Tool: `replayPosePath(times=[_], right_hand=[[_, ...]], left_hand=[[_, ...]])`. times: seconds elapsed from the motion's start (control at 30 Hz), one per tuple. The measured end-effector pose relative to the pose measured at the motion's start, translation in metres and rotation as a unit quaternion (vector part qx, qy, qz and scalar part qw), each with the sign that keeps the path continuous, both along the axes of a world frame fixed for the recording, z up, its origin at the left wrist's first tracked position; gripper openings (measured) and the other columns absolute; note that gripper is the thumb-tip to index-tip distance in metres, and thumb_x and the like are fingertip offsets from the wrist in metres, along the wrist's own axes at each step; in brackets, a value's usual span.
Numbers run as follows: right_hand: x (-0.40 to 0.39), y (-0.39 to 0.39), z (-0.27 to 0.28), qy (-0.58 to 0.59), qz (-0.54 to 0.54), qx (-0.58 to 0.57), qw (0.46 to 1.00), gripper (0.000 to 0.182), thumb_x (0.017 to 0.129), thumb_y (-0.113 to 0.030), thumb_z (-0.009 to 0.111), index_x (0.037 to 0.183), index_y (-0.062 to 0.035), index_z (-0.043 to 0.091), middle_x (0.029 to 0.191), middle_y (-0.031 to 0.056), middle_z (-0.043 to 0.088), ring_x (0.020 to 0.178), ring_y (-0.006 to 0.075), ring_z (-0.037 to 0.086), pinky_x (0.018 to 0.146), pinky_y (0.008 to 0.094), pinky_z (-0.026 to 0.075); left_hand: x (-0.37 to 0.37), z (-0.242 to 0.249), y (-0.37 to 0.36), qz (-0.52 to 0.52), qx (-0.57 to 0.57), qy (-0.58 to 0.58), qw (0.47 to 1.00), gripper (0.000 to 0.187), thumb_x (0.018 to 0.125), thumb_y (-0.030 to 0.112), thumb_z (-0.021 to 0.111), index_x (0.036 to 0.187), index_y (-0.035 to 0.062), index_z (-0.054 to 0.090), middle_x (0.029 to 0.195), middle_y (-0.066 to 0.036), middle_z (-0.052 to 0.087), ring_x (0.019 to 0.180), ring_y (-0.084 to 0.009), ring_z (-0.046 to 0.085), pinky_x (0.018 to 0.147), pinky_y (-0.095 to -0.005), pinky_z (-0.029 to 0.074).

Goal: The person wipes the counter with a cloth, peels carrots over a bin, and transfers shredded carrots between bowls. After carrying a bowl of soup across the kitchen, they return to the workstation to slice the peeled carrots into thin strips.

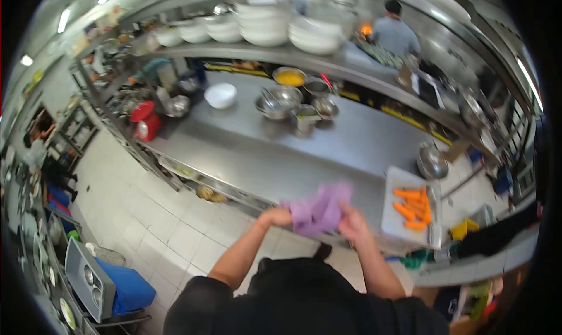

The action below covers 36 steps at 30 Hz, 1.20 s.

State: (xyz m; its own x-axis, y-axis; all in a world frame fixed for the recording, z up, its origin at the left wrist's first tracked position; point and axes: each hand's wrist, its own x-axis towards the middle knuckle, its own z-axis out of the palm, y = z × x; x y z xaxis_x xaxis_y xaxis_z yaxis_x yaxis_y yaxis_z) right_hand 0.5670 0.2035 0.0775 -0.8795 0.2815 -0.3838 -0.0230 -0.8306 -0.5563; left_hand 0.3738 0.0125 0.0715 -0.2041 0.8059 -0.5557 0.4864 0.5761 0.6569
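Observation:
A crumpled purple cloth, blurred by motion, hangs between my two hands at the front edge of the steel counter. My left hand is closed on the cloth's left side, its fingers partly covered by the fabric. On the right side, my right hand grips the cloth too. Right of my hands, a white cutting board lies on the counter with several peeled carrots on it.
Metal bowls and a white bowl stand further back. A red scale is at the left end. Stacked white bowls fill the shelf above. One person stands beyond the counter, another far left.

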Motion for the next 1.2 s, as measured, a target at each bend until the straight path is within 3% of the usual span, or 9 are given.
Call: replayPosePath(times=[0.1, 0.5, 0.57, 0.67, 0.73, 0.87, 1.0, 1.07, 1.2], right_hand=[[0.006, 0.003, -0.044, -0.069, 0.136, 0.011, 0.988, 0.030, 0.103, -0.011, 0.048, 0.129, 0.0040, 0.051, 0.124, 0.0165, 0.063, 0.115, 0.0288, 0.063, 0.103, 0.0450, 0.051], [-0.022, 0.002, -0.029, -0.072, 0.032, 0.353, 0.932, 0.053, 0.089, -0.006, 0.073, 0.136, -0.0038, 0.048, 0.108, 0.0143, 0.064, 0.094, 0.0204, 0.063, 0.082, 0.0373, 0.054], [-0.008, -0.011, 0.006, -0.025, 0.059, 0.428, 0.902, 0.050, 0.086, -0.006, 0.075, 0.132, -0.0027, 0.055, 0.106, 0.0143, 0.065, 0.090, 0.0215, 0.063, 0.082, 0.0362, 0.053], [0.002, -0.017, 0.059, -0.079, 0.121, 0.742, 0.654, 0.029, 0.081, -0.016, 0.078, 0.106, -0.0019, 0.070, 0.102, 0.0159, 0.062, 0.088, 0.0318, 0.062, 0.092, 0.0411, 0.049], [0.012, 0.005, 0.048, -0.075, 0.036, 0.819, 0.568, 0.024, 0.083, -0.024, 0.076, 0.084, -0.0011, 0.070, 0.114, 0.0201, 0.058, 0.103, 0.0371, 0.058, 0.100, 0.0434, 0.044], [0.006, 0.026, 0.094, -0.145, 0.059, 0.674, 0.722, 0.025, 0.096, -0.019, 0.068, 0.081, 0.0007, 0.063, 0.088, 0.0095, 0.061, 0.081, 0.0189, 0.065, 0.059, 0.0271, 0.052], [-0.009, -0.023, 0.106, -0.196, -0.023, 0.672, 0.714, 0.022, 0.097, -0.019, 0.066, 0.087, 0.0013, 0.064, 0.083, 0.0068, 0.062, 0.081, 0.0162, 0.065, 0.060, 0.0266, 0.052], [-0.003, -0.041, 0.109, 0.014, 0.063, 0.411, 0.909, 0.018, 0.097, -0.019, 0.065, 0.097, -0.0012, 0.062, 0.092, 0.0057, 0.065, 0.086, 0.0123, 0.062, 0.067, 0.0264, 0.052], [0.020, 0.006, -0.005, -0.147, 0.028, 0.642, 0.752, 0.028, 0.098, -0.024, 0.067, 0.110, 0.0000, 0.061, 0.100, 0.0074, 0.068, 0.090, 0.0137, 0.063, 0.079, 0.0279, 0.051]], left_hand=[[0.021, -0.069, -0.024, 0.251, 0.176, -0.497, 0.812, 0.059, 0.105, 0.050, 0.037, 0.146, 0.0077, 0.047, 0.146, -0.009, 0.053, 0.130, -0.0251, 0.053, 0.110, -0.0426, 0.042], [-0.027, -0.021, -0.125, 0.469, 0.234, -0.602, 0.602, 0.066, 0.103, 0.056, 0.043, 0.150, 0.0096, 0.038, 0.138, -0.011, 0.059, 0.124, -0.0313, 0.058, 0.104, -0.0486, 0.045], [-0.011, -0.006, -0.140, 0.412, 0.269, -0.170, 0.854, 0.062, 0.094, 0.039, 0.069, 0.143, 0.0076, 0.047, 0.127, -0.014, 0.065, 0.117, -0.0343, 0.061, 0.100, -0.0471, 0.048], [-0.012, 0.048, -0.143, 0.106, 0.248, 0.127, 0.955, 0.055, 0.081, 0.024, 0.083, 0.128, 0.0060, 0.061, 0.114, -0.017, 0.067, 0.108, -0.0361, 0.063, 0.094, -0.0436, 0.050], [-0.025, 0.074, -0.130, 0.067, 0.187, 0.225, 0.954, 0.026, 0.078, 0.023, 0.082, 0.097, 0.0056, 0.075, 0.104, -0.018, 0.066, 0.100, -0.0343, 0.062, 0.088, -0.0394, 0.050], [-0.045, 0.111, -0.084, 0.009, 0.409, 0.283, 0.867, 0.022, 0.084, 0.023, 0.079, 0.077, 0.0030, 0.073, 0.101, -0.017, 0.067, 0.098, -0.0277, 0.063, 0.082, -0.0359, 0.050], [-0.023, 0.079, -0.041, 0.207, 0.315, -0.254, 0.891, 0.028, 0.100, 0.023, 0.063, 0.085, -0.0001, 0.066, 0.108, -0.011, 0.067, 0.108, -0.0184, 0.061, 0.084, -0.0328, 0.051], [0.006, 0.054, -0.016, 0.312, 0.283, -0.528, 0.737, 0.022, 0.104, 0.021, 0.055, 0.108, 0.0008, 0.062, 0.114, -0.010, 0.066, 0.110, -0.0189, 0.061, 0.090, -0.0334, 0.053], [0.040, -0.005, 0.038, 0.297, 0.221, -0.724, 0.582, 0.027, 0.102, 0.018, 0.058, 0.124, 0.0033, 0.055, 0.118, -0.010, 0.063, 0.108, -0.0188, 0.063, 0.093, -0.0347, 0.054]])
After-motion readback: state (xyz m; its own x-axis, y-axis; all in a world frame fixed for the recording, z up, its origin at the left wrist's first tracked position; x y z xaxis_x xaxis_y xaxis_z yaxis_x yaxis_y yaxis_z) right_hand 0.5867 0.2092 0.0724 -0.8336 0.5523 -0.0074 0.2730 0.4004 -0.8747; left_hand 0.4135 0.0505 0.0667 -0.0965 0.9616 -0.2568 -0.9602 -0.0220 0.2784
